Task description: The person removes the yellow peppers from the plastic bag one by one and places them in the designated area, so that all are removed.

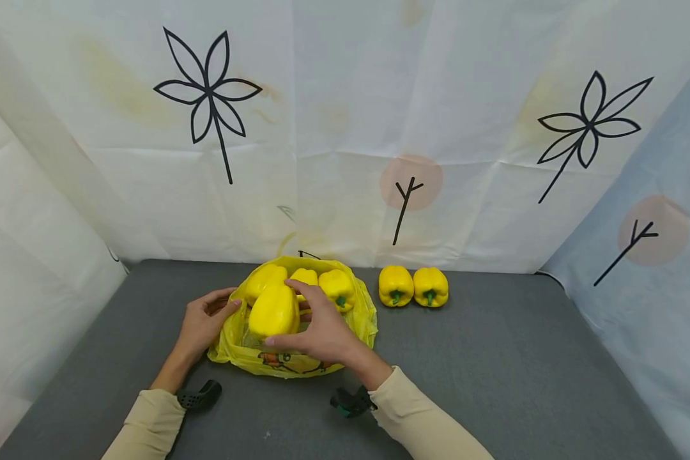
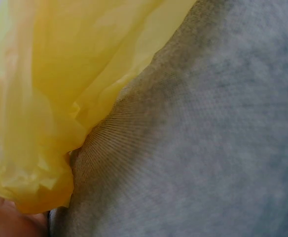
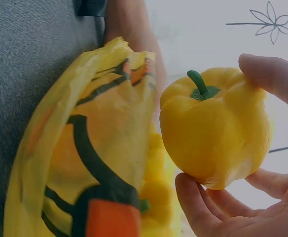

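Right hand (image 1: pixel 320 329) up over the yellow bag (image 1: pixel 238 356), thumb and fingers wrapped round a yellow pepper (image 1: pixel 274 313)! It's held above the bag's opening, towards ten o'clock of centre; seen from the head, its long axis leans from one to seven. From the right wrist, the green stem (image 3: pixel 197 81) points to eleven, the base to five. Left hand (image 1: pixel 202 322) at nine o'clock on the bag, thumb and fingers pinching the rim. Three other peppers (image 1: pixel 337 287) sit inside; between two and three o'clock, two loose peppers (image 1: pixel 396 286) point stems at six.
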A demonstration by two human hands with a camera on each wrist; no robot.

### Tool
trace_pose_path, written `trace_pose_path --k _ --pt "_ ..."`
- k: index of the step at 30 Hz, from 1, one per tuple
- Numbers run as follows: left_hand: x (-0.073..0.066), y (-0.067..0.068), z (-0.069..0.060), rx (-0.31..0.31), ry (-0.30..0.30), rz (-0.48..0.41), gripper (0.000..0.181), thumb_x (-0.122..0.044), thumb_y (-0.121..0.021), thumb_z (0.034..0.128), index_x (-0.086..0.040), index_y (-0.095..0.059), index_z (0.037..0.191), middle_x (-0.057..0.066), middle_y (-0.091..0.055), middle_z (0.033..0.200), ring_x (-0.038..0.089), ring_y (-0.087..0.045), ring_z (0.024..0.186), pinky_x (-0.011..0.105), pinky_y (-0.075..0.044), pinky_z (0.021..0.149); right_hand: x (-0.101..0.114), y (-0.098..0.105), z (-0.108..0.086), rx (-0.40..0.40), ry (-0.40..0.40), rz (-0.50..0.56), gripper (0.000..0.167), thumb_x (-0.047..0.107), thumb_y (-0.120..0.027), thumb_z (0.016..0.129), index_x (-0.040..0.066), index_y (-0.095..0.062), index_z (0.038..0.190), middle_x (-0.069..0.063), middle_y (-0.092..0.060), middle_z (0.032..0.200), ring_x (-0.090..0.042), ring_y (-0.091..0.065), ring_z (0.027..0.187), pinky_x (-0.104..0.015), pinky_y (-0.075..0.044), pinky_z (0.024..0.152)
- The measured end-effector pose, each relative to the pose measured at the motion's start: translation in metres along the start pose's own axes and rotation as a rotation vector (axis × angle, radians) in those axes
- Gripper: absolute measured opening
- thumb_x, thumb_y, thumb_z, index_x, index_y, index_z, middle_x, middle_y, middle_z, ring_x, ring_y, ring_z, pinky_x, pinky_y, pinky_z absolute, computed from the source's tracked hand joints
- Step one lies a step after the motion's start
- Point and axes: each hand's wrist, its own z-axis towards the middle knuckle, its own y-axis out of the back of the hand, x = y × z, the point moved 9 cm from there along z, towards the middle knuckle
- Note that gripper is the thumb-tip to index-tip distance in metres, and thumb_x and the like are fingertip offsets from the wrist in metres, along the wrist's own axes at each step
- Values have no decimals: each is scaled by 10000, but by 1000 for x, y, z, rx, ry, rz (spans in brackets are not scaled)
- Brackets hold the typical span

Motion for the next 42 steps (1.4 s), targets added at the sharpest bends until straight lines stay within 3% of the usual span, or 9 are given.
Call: trace_pose_path --k 17,32,42 --pt "3 -1 0 9 19 -18 457 -228 -654 1022 17 -581 1401 242 -630 1291 -75 -595 984 127 -506 824 1 43 -24 -41 68 96 900 219 -852 838 163 -354 1586 -97 -402 1501 -308 -515 1246 -569 -446 1032" --pt "7 -2 1 0 -3 -3 452 -270 -646 1026 10 -601 1377 230 -639 1260 -48 -620 977 154 -530 815 -12 80 -43 -65 36 109 891 219 -853 847 209 -354 1585 -115 -392 1502 -321 -529 1249 -507 -455 1037" --pt "8 -1 2 -8 4 4 444 -269 -649 1024 6 -609 1371 226 -641 1263 -56 -615 978 143 -522 821 -26 104 -51 -96 -4 144 856 197 -843 857 235 -371 1570 -132 -401 1500 -372 -552 1253 -421 -569 885"
